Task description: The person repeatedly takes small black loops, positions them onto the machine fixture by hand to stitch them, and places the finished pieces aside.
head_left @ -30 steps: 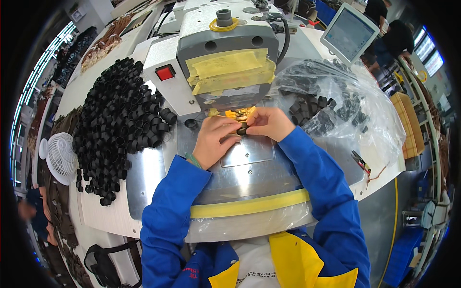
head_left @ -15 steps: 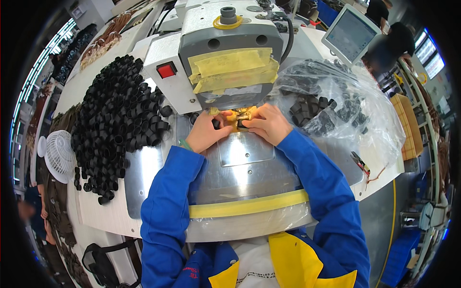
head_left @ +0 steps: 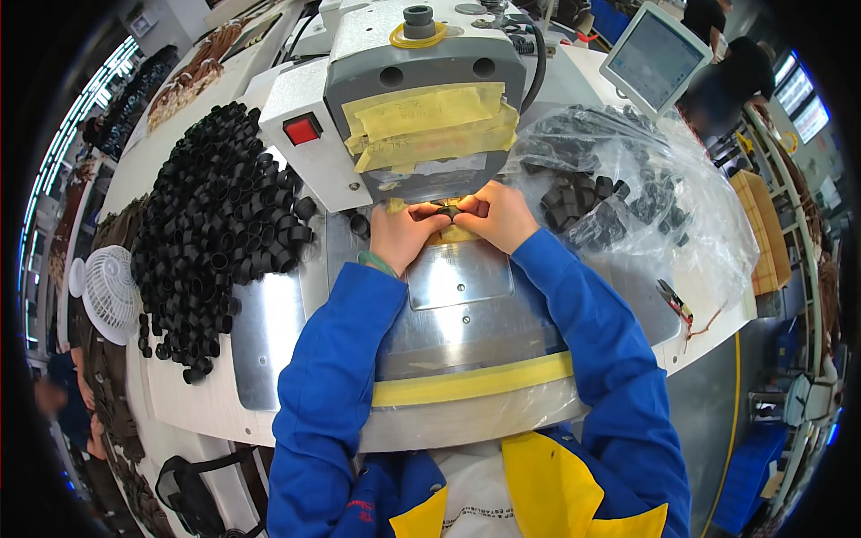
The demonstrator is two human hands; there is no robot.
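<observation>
Both hands meet under the head of an industrial sewing machine (head_left: 426, 76), at its lit needle area. My left hand (head_left: 396, 238) is closed, thumb and fingers pinching the near side of a small black fabric loop (head_left: 450, 212). From the right, my right hand (head_left: 504, 218) pinches the same loop, fingertips close to the left ones. Most of the loop is hidden by the fingers and the machine head. Below the hands lies the shiny metal plate (head_left: 460, 280) of the machine bed. Another black loop (head_left: 360, 225) rests just left of my left hand.
A large heap of black loops (head_left: 224, 206) covers the table's left side. More loops lie in and under a clear plastic bag (head_left: 708, 206) at right, near small snips (head_left: 673, 300). A white fan (head_left: 111, 293) stands far left; a screen (head_left: 657, 58) is at back right.
My left hand has moved right and inward, bringing its fingertips up to the right hand's. The black loop at the needle area is now pinched by both hands.
</observation>
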